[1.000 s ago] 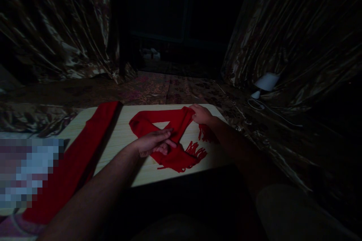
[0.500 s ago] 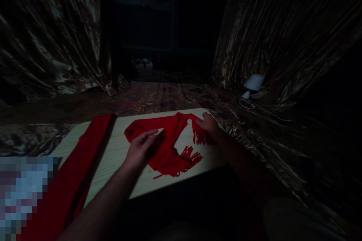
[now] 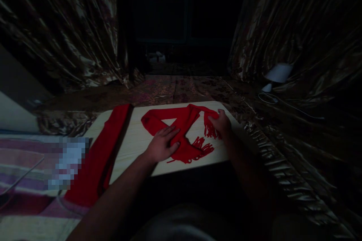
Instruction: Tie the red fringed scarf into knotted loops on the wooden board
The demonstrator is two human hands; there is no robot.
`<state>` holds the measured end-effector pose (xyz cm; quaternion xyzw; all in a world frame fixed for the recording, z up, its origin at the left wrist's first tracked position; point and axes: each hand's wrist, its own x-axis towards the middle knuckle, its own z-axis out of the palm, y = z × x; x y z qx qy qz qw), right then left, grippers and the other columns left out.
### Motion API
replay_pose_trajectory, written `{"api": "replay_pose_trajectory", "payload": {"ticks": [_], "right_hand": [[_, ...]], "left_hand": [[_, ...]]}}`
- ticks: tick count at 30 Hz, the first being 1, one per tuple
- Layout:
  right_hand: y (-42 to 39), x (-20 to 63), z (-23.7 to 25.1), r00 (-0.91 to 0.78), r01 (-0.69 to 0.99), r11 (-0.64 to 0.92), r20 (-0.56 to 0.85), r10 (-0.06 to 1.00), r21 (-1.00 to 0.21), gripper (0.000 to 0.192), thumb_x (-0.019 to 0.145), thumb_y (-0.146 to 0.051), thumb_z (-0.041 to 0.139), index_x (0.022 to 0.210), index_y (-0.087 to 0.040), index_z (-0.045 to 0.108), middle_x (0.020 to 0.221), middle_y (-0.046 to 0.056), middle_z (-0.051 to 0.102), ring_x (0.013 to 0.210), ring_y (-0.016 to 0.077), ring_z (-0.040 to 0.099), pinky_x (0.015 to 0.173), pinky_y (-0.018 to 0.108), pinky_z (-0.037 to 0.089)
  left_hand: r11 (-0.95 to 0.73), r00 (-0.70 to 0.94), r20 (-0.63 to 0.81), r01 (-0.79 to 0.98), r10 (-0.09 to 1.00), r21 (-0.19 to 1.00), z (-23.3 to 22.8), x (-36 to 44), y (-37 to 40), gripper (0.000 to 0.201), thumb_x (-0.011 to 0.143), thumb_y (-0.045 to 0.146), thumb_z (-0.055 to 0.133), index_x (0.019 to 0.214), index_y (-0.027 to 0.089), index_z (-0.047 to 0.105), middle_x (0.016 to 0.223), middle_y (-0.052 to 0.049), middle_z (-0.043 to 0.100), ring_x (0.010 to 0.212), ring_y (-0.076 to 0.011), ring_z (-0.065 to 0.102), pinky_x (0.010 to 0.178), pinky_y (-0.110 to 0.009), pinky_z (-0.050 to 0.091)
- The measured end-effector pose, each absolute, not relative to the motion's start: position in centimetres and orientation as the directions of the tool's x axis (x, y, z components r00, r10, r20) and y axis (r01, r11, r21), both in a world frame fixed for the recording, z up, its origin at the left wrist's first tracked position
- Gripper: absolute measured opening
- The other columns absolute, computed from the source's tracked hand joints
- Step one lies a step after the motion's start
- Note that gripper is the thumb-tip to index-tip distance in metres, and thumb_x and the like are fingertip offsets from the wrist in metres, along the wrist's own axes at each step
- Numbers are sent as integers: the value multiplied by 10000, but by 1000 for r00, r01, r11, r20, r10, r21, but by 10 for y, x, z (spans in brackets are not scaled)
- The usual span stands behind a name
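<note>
A red fringed scarf (image 3: 183,120) lies folded into a crossed loop on a pale wooden board (image 3: 132,139). My left hand (image 3: 163,144) rests flat on the crossing of the scarf, fingers spread. At the scarf's right side my right hand (image 3: 222,123) touches the fringe, fingers loosely curled on the cloth. The two fringed ends point towards me.
A second long red cloth (image 3: 104,154) runs along the board's left edge. Striped bedding (image 3: 25,158) lies at the left. Shiny patterned curtains (image 3: 296,26) hang on both sides. A small white lamp (image 3: 275,75) with a cable sits at the right. The background is dark.
My left hand has gone from hovering with fingers raised to lying flat on the scarf. My right hand has let go of the folded corner and now sits by the fringe.
</note>
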<state>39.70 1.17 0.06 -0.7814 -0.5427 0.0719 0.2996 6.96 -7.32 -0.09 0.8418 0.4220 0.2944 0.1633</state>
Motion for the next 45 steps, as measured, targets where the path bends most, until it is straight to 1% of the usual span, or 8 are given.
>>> {"api": "replay_pose_trajectory", "payload": {"ticks": [3, 7, 18, 27, 31, 36, 41, 45], "right_hand": [[5, 396, 7, 421, 828, -283, 203, 884, -484, 716, 855, -592, 582, 1413, -161, 458, 1219, 193, 686, 1098, 342, 666, 878, 407, 496], [-3, 389, 12, 416, 853, -304, 204, 886, -424, 612, 884, -590, 546, 1326, -167, 511, 1109, 175, 716, 1002, 318, 689, 807, 376, 485], [-2, 388, 2, 343, 925, -264, 304, 889, -274, 322, 935, -409, 496, 1072, -149, 627, 919, 114, 701, 813, 230, 650, 688, 302, 399], [-7, 389, 4, 273, 955, -212, 330, 904, -208, 297, 954, -268, 445, 1042, -133, 695, 951, 137, 695, 832, 217, 633, 718, 296, 407], [-3, 395, -4, 266, 942, -163, 356, 896, -292, 261, 911, -200, 476, 1023, -153, 707, 991, 133, 708, 876, 227, 656, 765, 306, 451], [10, 410, -20, 195, 854, 7, 332, 923, -520, 275, 737, -134, 585, 966, -208, 717, 1022, 60, 741, 944, 215, 676, 878, 315, 497], [20, 426, -33, 139, 563, 165, 289, 947, -810, 423, 594, -111, 532, 974, -210, 689, 960, 30, 754, 876, 196, 703, 829, 326, 548], [23, 433, -35, 194, 420, 170, 271, 943, -891, 448, 527, -138, 477, 917, -194, 690, 924, 43, 755, 856, 213, 706, 801, 343, 555]], "left_hand": [[-595, 453, 386, 638, 804, 490, -2, 67, -73, 591, 913, 460, 584, 1430, 175, 575, 1492, -163, 510, 1381, -307, 465, 1185, -477, 301], [-580, 437, 391, 698, 810, 420, -5, 65, -70, 601, 901, 476, 592, 1412, 160, 590, 1478, -181, 520, 1351, -331, 495, 1155, -529, 330], [-585, 435, 424, 737, 794, 340, -10, 61, -67, 629, 861, 501, 632, 1417, 210, 583, 1488, -151, 518, 1338, -314, 521, 1126, -523, 388], [-616, 449, 464, 721, 764, 316, -17, 58, -62, 619, 874, 519, 604, 1405, 201, 599, 1460, -159, 544, 1305, -324, 550, 1104, -518, 427], [-616, 442, 476, 723, 761, 313, -24, 57, -59, 619, 873, 534, 608, 1407, 221, 598, 1452, -147, 552, 1301, -322, 556, 1108, -503, 434], [-583, 408, 496, 766, 767, 271, -27, 56, -56, 612, 869, 557, 608, 1393, 242, 608, 1437, -145, 564, 1286, -330, 564, 1096, -529, 436], [-483, 286, 535, 831, 795, 274, -24, 57, -55, 589, 855, 538, 632, 1361, 237, 635, 1421, -149, 573, 1273, -338, 567, 1091, -551, 431], [-462, 229, 553, 824, 801, 328, -23, 57, -55, 565, 870, 557, 616, 1319, 217, 665, 1390, -156, 593, 1236, -325, 598, 1076, -505, 468]]}}
